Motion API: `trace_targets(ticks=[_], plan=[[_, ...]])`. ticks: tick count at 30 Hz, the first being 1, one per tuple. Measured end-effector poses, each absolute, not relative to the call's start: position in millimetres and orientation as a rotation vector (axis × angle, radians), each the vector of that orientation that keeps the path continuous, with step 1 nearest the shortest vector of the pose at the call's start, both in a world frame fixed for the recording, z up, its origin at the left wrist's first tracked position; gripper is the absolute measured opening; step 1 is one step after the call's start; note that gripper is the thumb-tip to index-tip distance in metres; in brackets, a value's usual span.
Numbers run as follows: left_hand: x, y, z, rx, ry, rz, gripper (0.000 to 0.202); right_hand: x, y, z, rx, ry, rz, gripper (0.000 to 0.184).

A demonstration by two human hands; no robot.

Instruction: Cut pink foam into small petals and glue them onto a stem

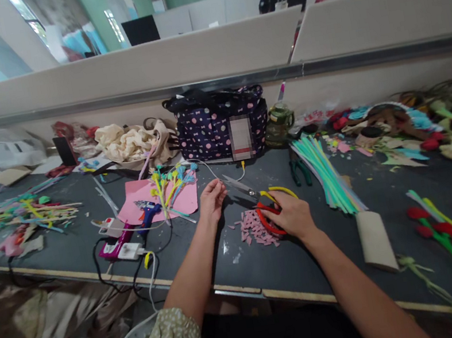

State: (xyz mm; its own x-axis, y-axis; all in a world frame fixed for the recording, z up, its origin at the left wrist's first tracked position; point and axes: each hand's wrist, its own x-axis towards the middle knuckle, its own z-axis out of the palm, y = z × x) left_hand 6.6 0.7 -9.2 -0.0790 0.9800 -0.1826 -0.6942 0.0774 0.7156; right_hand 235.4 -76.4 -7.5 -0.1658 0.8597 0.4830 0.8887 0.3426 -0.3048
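The right hand [295, 215] is wrapped round parted scissors [254, 194] — tips towards ten o'clock. At its nine-to-ten o'clock, the left hand [213, 201] has fingertips nearly together — whether on anything, I cannot tell. Pink scraps [254, 228] lie at the scissors' six o'clock.

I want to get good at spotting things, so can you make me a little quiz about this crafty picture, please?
1. Which hand grips the scissors?
2. Pink scraps: true or false, they lie on top of the bag?
3. What colours are the scissors' handles? A: blue and white. B: red and yellow. C: all black.

Key:
1. The right hand.
2. False, they lie on the table.
3. B.
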Motion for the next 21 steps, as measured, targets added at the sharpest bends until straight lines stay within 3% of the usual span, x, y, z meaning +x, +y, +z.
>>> trace_targets(ticks=[21], plan=[[7.2, -2.9, -5.4, 0.441, 0.714, 1.344, 0.025, 235.2, -78.3, -8.4, -1.477, -2.079, -0.082, 0.054]])
